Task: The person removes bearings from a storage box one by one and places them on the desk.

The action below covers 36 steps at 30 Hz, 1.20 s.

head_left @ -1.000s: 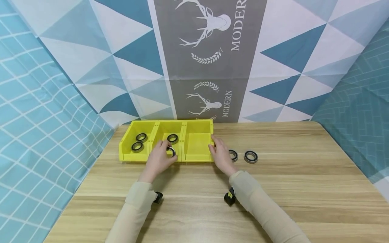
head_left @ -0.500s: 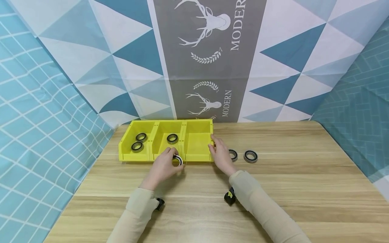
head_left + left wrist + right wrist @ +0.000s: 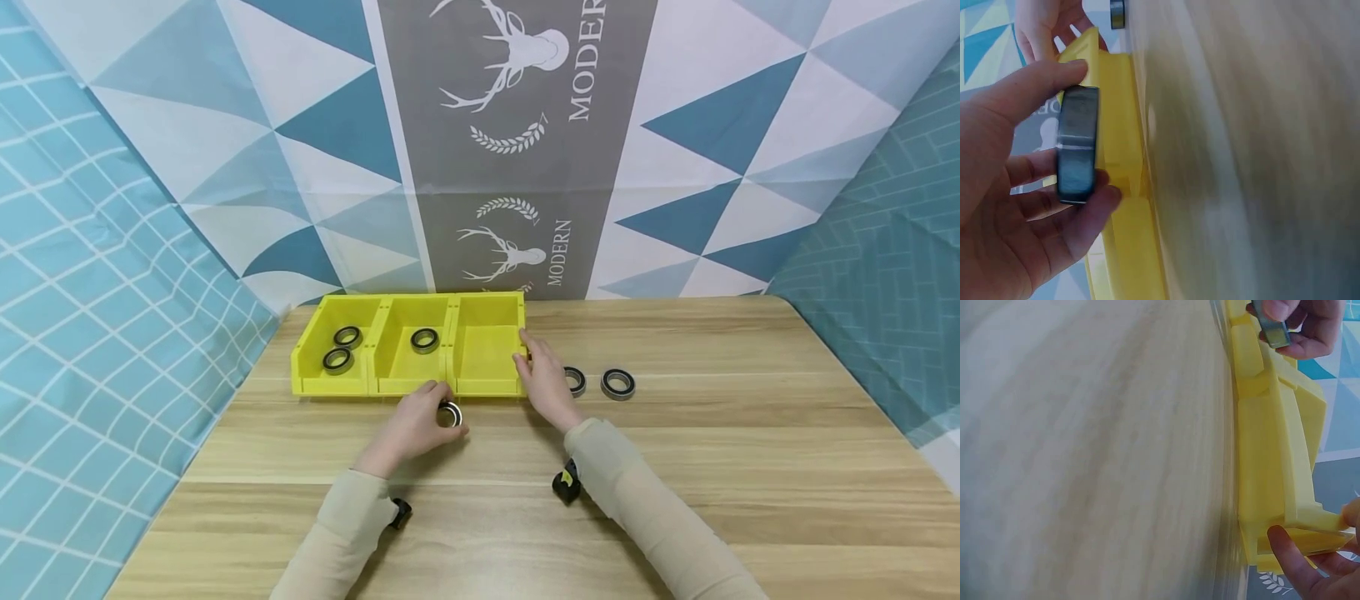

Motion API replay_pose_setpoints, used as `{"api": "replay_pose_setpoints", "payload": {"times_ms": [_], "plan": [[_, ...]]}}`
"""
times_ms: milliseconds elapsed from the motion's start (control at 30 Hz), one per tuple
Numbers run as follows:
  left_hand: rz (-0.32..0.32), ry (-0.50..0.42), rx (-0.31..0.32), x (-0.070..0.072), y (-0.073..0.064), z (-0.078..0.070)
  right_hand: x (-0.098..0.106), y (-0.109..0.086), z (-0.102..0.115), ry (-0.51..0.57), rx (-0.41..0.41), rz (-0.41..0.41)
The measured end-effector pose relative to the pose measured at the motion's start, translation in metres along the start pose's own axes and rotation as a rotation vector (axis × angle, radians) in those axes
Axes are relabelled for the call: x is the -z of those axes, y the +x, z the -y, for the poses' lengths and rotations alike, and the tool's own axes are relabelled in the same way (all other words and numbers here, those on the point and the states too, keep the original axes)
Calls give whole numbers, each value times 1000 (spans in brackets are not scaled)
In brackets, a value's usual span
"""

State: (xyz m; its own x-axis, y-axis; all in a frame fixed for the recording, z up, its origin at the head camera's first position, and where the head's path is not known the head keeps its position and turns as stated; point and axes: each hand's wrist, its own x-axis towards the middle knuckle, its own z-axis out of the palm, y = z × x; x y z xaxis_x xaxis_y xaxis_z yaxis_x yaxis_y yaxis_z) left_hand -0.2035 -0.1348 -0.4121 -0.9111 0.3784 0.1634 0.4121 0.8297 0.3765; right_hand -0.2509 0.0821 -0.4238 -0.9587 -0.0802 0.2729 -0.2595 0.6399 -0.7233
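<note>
My left hand pinches a ball bearing between thumb and fingers, just in front of the yellow three-compartment bin. In the left wrist view the bearing stands on edge, its rim toward the camera. My right hand grips the bin's right side wall, with fingertips at the rim and on the outer face in the right wrist view. Two bearings lie in the left compartment, the nearer bearing slightly overlapping the other. One bearing lies in the middle compartment. Nothing lies in the right compartment.
Right of the bin, two more bearings lie on the wooden table: one bearing partly behind my right hand, the other bearing farther right. A patterned backdrop rises behind the bin. Wrist cameras sit under both forearms.
My left hand has carried the bearing out of the middle compartment, toward me and to the right, past the bin's front wall. The right hand has kept its place on the bin.
</note>
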Motion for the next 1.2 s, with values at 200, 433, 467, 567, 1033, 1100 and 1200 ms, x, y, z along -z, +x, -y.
{"api": "replay_pose_setpoints", "payload": {"times_ms": [200,433,467,567,1033,1100,1200], "plan": [[62,30,-27,-4,-1,-4,-1,0,0,-6,-2,-3],[151,47,-37,-2,-1,-9,0,1,0,-9,-8,0],[155,51,-38,-2,-1,-10,-1,1,0,-10,-6,0],[160,54,-45,-2,0,-12,-1,2,0,-11,-4,-1],[200,78,-94,-6,2,-18,-1,0,0,-5,-1,0],[201,84,-97,-6,2,-18,-1,0,0,-7,2,-2],[196,101,-109,-6,2,-18,-1,1,0,-7,4,-4]]}}
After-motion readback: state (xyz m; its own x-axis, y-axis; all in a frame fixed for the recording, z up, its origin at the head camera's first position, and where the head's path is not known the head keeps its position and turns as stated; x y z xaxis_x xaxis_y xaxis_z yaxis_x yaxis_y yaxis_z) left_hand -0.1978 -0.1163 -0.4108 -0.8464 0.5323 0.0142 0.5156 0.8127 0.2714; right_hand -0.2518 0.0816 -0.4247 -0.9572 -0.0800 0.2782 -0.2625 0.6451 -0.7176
